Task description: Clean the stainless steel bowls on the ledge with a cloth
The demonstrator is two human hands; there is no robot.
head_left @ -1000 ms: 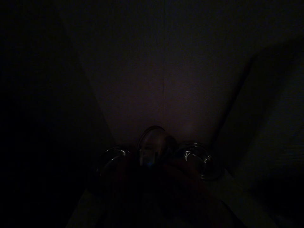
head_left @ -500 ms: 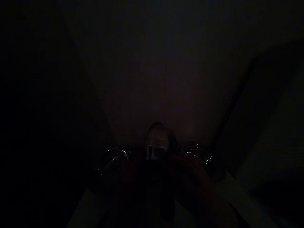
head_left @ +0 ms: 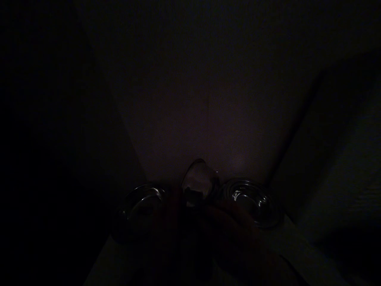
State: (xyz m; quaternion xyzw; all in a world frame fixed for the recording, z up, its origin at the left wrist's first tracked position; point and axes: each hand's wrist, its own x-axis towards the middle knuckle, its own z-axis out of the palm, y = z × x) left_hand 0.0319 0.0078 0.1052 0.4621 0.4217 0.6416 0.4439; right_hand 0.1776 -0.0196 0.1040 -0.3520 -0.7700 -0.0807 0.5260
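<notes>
The picture is very dark. A shiny metal bowl [head_left: 198, 183] stands tilted low in the middle, its polished side catching a pale reflection. At its lower right lies my right hand [head_left: 232, 218], with fingers reaching to the bowl and seemingly gripping it. My left hand [head_left: 166, 218] is a faint reddish shape close to the bowl's left side; darkness hides its fingers. Beside the left hand a shallow shiny metal dish [head_left: 149, 190] shows its rim. Another round metal dish [head_left: 253, 186] lies to the right, partly behind my right hand.
A pale surface [head_left: 101, 262] extends under the dishes towards me. Behind them rises a dim, flat panel [head_left: 208, 131] with a thin vertical line. A dark slanting edge [head_left: 297, 123] runs up on the right. The far left is black.
The metal bowl has tipped and shifted slightly downward, showing more of its rim. My right hand has moved a little lower, uncovering more of the right dish. The picture is darker.
</notes>
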